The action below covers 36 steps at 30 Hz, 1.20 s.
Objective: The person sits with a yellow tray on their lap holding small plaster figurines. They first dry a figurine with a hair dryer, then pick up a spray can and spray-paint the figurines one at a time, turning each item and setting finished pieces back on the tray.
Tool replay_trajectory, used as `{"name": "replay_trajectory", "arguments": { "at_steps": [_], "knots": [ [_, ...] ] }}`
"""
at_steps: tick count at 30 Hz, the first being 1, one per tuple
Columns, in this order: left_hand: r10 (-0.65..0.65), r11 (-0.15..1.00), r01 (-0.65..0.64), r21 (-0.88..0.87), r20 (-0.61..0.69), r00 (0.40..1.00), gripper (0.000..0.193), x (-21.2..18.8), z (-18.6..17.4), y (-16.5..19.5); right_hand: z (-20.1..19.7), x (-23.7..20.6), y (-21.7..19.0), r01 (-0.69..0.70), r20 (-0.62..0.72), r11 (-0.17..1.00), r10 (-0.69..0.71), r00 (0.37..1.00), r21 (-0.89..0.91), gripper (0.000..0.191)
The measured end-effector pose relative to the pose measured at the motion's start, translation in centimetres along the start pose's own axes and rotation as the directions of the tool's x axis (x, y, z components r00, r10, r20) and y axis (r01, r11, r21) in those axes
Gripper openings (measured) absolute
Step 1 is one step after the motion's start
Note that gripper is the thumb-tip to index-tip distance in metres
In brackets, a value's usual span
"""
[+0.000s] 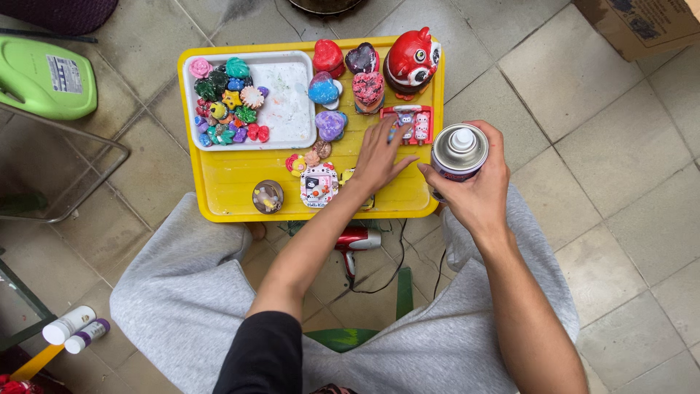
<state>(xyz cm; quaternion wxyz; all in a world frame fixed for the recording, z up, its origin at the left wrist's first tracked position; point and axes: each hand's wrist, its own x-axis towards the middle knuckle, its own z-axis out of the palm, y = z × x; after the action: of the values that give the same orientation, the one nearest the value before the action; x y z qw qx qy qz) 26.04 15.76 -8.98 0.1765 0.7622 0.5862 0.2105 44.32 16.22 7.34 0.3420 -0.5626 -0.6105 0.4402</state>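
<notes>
Over the yellow tray point(233, 182) | left hand point(379, 157) fingers spread — flat | right hand point(477, 182) fingers wrapped round spray can point(458, 152)

Tiled floor point(583, 109): yellow tray point(233, 182), red hairdryer point(357, 241), green jug point(44, 76).

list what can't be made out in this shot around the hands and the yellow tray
Head view only:
- Small yellow painted piece: mostly hidden under the left hand.
- Red hair dryer: partly hidden behind the left forearm and the yellow plastic tray.
- Silver spray can: body hidden by the right hand.
</notes>
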Motion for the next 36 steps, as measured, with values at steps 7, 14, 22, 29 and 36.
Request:
{"name": "replay_trajectory", "arguments": {
  "at_steps": [7, 14, 22, 29, 36],
  "knots": [
    [-0.087, 0.995, 0.1, 0.005, 0.531, 0.843, 0.122, -8.6, -3.3, -3.3, 0.1, -0.8, -0.5, -0.011, 0.014, 0.999, 0.011, 1.0, -0.034, 0.075],
    [-0.029, 0.994, 0.072, -0.079, 0.45, 0.892, 0.11, -10.0, -1.5, -5.1, 0.5, -0.8, -1.1, 0.018, 0.032, 0.999, -0.016, 0.999, -0.044, 0.074],
    [0.009, 0.989, 0.043, -0.142, 0.349, 0.937, 0.107, -5.7, 0.8, -0.2, -0.4, -0.3, 0.9, -0.089, 0.078, 0.967, 0.11, 0.991, -0.239, 0.077],
    [0.025, 0.943, 0.059, -0.327, 0.247, 0.969, 0.107, -3.3, 2.2, 3.7, -1.3, -0.1, 1.4, -0.226, 0.085, 0.951, 0.248, 0.965, -0.209, 0.077],
    [-0.376, 0.925, 0.352, -0.139, -0.216, 0.901, 0.049, -7.9, -1.1, -0.7, -1.4, -0.5, 0.4, -0.118, 0.097, 0.951, 0.15, 0.984, -0.284, 0.078]
  ]
}}
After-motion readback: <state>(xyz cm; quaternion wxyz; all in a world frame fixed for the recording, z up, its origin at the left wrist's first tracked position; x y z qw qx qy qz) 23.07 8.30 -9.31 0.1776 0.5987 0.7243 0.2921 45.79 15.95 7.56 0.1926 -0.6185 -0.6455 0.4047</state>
